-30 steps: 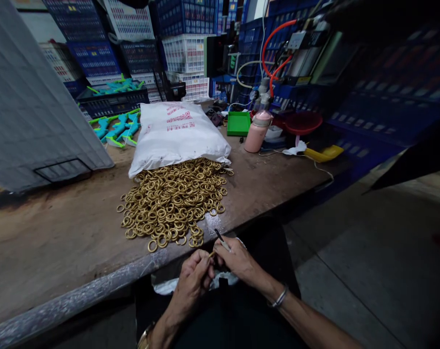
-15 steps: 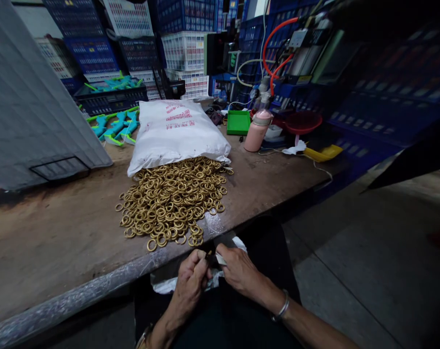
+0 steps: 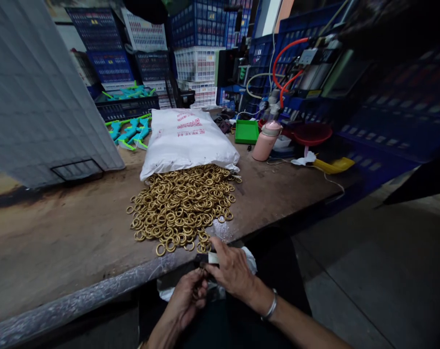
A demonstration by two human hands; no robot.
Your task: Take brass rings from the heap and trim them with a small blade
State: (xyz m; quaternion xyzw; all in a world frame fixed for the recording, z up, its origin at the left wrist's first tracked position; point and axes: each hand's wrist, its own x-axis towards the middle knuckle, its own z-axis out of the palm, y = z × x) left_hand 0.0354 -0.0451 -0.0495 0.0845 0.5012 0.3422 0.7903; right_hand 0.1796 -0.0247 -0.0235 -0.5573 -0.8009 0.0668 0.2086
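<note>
My left hand point(image 3: 189, 294) is closed in front of the table edge, fingers curled and pinching a small brownish-gold piece that looks like a ring point(image 3: 203, 272), partly hidden by the fingertips. Beside it, my right hand point(image 3: 236, 273) has its thumb close to the left fingertips and its index finger stretched toward the pile. A pale flat piece point(image 3: 213, 258) sits between that thumb and index finger; its kind is unclear. Many gold-coloured rings point(image 3: 183, 203) lie heaped on the table point(image 3: 96, 232), spilling from beneath a white printed sack point(image 3: 191, 145). White plastic point(image 3: 166, 291) shows below my hands.
A grey-white panel point(image 3: 49, 97) stands at left, near turquoise parts point(image 3: 129, 131). Further right are a green tray point(image 3: 246, 132), a pink bottle point(image 3: 266, 140), a red dish point(image 3: 310, 133) and a yellow scoop point(image 3: 334, 165). Stacked crates point(image 3: 198, 63) fill the back.
The view has shifted, so the scene sits further right and lower. My right index finger has stretched toward the rings, and my left hand has turned, its fingertips now under the right thumb.
</note>
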